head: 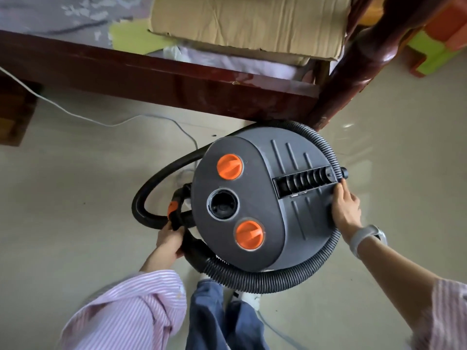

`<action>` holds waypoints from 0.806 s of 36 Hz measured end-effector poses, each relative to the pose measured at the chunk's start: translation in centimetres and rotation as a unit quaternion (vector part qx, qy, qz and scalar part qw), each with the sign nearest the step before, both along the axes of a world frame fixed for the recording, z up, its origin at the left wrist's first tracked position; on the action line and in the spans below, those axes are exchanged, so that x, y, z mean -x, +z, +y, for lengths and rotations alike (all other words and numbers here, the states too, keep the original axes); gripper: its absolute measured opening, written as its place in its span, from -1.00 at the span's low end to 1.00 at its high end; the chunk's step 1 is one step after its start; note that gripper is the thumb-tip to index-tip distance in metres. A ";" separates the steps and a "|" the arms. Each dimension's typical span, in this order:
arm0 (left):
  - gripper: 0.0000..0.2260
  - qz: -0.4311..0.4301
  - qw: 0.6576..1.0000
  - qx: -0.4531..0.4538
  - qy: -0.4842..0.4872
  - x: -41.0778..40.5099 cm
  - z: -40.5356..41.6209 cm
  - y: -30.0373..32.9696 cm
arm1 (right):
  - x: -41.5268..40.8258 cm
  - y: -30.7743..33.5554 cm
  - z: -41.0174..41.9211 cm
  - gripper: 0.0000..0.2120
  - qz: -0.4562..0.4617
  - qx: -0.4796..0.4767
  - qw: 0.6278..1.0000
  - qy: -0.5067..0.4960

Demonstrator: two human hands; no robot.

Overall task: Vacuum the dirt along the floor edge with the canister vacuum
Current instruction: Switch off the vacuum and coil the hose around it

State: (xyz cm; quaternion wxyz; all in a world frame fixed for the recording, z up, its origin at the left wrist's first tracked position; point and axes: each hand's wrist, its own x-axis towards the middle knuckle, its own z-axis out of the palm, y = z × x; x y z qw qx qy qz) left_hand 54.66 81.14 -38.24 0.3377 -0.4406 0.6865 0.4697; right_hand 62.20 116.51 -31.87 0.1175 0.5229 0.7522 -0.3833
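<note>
A round grey canister vacuum (262, 198) with two orange knobs and an open round port on its top stands on the floor beside a wooden bed frame. Its ribbed grey hose (265, 279) loops around the body. My left hand (169, 242) grips the black wand handle with the orange collar (177, 213) at the vacuum's left side. My right hand (345, 205) rests on the right edge of the lid, fingers by the slatted handle recess and the hose.
A dark red wooden bed frame (151, 72) runs across the top, its post (353, 66) just behind the vacuum. Cardboard (247, 24) lies on the bed. A white cable (83, 117) trails over the beige floor at left. Coloured blocks (437, 44) sit far right.
</note>
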 end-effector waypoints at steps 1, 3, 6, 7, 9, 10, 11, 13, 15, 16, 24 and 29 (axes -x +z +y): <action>-0.58 0.001 1.000 0.022 -0.016 0.0 -0.1 -1.2 | -0.1 0.0 -0.1 -0.56 0.008 -0.004 1.000 -0.001; -0.57 0.001 0.998 0.037 -0.043 0.2 -0.7 -3.9 | -0.1 0.0 -0.4 -0.57 0.025 -0.014 1.000 0.010; -0.63 -0.014 0.999 -0.002 -0.031 0.7 0.1 -2.7 | -0.2 -0.5 -0.4 -0.57 0.044 -0.031 0.998 0.020; -0.66 -0.020 0.999 -0.019 -0.022 1.0 0.4 -2.1 | -0.2 -0.6 -0.4 -0.57 0.051 -0.034 0.998 0.019; -0.68 -0.027 0.999 -0.036 -0.018 1.6 0.6 -1.6 | -0.4 -0.8 -0.6 -0.58 0.064 -0.041 0.997 0.012; -0.68 -0.024 0.999 -0.035 -0.026 2.0 0.5 -1.4 | -0.4 -0.9 -0.7 -0.59 0.069 -0.044 0.997 0.009; -0.67 -0.018 0.998 -0.024 -0.049 2.3 0.6 -1.1 | -0.6 -0.9 -0.9 -0.59 0.074 -0.050 0.996 0.004; -0.65 0.012 0.994 0.010 -0.111 2.9 0.9 -0.4 | -0.8 -0.8 -1.4 -0.57 0.074 -0.062 0.995 0.001; -0.62 0.076 0.984 0.023 -0.160 3.3 1.4 0.8 | -1.0 -0.6 -1.9 -0.49 0.077 -0.075 0.994 0.001; -0.61 0.114 0.978 0.019 -0.172 3.5 1.8 1.5 | -1.2 -0.5 -2.2 -0.42 0.077 -0.080 0.994 0.004; -0.49 0.365 0.871 -0.031 -0.328 4.0 5.7 10.0 | -1.5 2.6 -7.1 -0.41 0.126 -0.166 0.977 0.054; -0.33 0.325 0.818 -0.051 -0.472 4.6 6.6 11.5 | -1.1 5.4 -12.5 -0.40 0.174 -0.218 0.935 0.220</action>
